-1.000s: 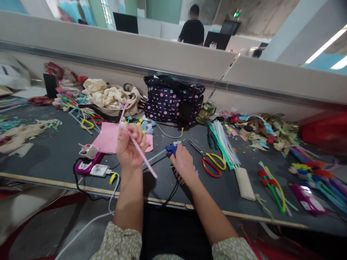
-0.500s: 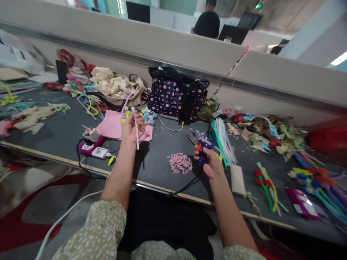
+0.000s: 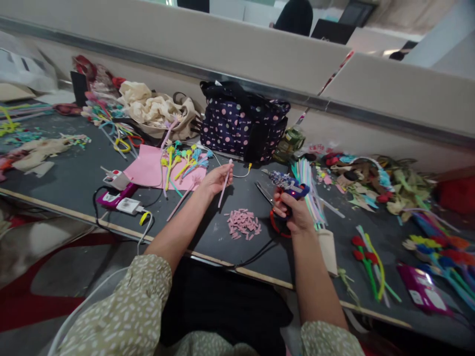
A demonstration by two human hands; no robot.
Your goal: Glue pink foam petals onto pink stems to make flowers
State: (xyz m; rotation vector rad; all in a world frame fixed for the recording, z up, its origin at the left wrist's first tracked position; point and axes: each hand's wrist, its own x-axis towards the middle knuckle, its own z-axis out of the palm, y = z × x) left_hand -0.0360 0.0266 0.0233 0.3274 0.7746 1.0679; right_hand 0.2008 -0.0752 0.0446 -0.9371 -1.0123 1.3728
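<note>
My left hand (image 3: 218, 179) pinches a pale pink pipe cleaner (image 3: 224, 192), which hangs slanting down over the table. Wrapped round a blue hot glue gun (image 3: 298, 190) is my right hand (image 3: 293, 210); the gun's small light glows and its nozzle end points left. Below that hand, scissors (image 3: 275, 225) with a red-orange handle lie on the table, partly hidden by the fingers. Between my hands sits a pile of short pink pieces (image 3: 244, 223). Yellow and blue pipe-cleaner flowers (image 3: 171, 163) rest on a pink sheet (image 3: 144, 168) beyond my left forearm.
A dark patterned bag (image 3: 237, 123) stands against the partition, beside a green bottle (image 3: 290, 143). A bundle of pipe cleaners (image 3: 309, 183) lies to the right, near red pipe-cleaner flowers (image 3: 365, 254). A purple power strip (image 3: 118, 197) and cables are at the left.
My left hand has moved right and away from the pink sheet, still holding the pink pipe cleaner. My right hand has lifted the glue gun slightly rightward, exposing the scissors' handle.
</note>
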